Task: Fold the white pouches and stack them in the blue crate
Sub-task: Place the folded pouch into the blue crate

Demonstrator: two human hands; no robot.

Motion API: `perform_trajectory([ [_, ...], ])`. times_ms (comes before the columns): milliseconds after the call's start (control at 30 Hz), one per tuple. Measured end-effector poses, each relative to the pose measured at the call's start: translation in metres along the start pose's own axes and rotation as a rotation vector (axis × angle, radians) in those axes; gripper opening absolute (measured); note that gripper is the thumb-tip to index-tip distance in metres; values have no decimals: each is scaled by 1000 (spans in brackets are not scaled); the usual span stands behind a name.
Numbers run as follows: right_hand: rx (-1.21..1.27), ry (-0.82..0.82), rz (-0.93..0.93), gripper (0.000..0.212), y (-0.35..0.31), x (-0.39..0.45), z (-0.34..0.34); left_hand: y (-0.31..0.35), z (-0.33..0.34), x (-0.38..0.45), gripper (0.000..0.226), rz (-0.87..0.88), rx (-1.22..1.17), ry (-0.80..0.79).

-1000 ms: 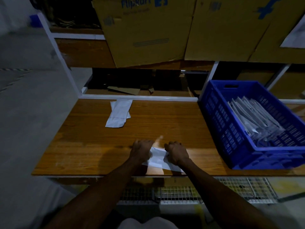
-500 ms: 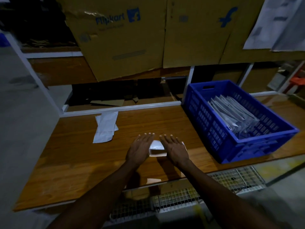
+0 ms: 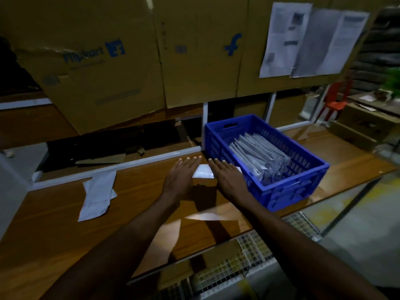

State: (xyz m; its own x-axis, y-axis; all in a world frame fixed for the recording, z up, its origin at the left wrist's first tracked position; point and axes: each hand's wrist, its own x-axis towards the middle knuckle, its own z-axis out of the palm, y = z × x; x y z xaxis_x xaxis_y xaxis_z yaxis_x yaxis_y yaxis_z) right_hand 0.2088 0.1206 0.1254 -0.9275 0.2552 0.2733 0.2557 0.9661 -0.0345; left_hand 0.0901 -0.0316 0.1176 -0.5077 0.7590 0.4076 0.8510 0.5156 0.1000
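Note:
A folded white pouch (image 3: 203, 171) is carried between my two hands above the wooden table (image 3: 54, 217). My left hand (image 3: 181, 174) has straight fingers along the pouch's left side. My right hand (image 3: 227, 174) has straight fingers along its right side, close to the near left wall of the blue crate (image 3: 287, 192). The crate holds a row of several folded pouches (image 3: 259, 155) leaning together. Unfolded white pouches (image 3: 97, 194) lie flat on the table to the left.
Large cardboard boxes (image 3: 129, 61) sit on the shelf behind the table, with paper sheets (image 3: 307, 40) hanging on the right. A white frame rail (image 3: 121, 165) runs along the table's back. A wire mesh shelf (image 3: 238, 267) lies below the front edge.
My hands went from pressing the pouch at the table's front edge to straight-fingered, and have moved forward and right with the folded pouch toward the crate. The view swung right.

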Motion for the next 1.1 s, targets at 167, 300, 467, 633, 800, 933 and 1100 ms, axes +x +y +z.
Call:
perform_trajectory([
  [167,-60,33,-18,60,62,21,-37,35,-12,67,82,63,-31,46],
  [300,10,-14,77,63,105,24,-53,61,-10,110,71,113,-28,17],
  [467,88,-83,193,51,143,34,-59,78,-6,170,60,219,31,-83],
  [633,212,-162,296,23,171,55,-50,79,5,226,46,359,32,-157],
  [800,334,-257,395,18,187,81,-29,61,41,284,47,430,28,-428],
  [933,423,-375,465,25,192,91,-2,56,72,318,43,430,26,-701],
  [1100,467,-489,519,25,192,96,38,54,125,326,48,499,184,-815],
])
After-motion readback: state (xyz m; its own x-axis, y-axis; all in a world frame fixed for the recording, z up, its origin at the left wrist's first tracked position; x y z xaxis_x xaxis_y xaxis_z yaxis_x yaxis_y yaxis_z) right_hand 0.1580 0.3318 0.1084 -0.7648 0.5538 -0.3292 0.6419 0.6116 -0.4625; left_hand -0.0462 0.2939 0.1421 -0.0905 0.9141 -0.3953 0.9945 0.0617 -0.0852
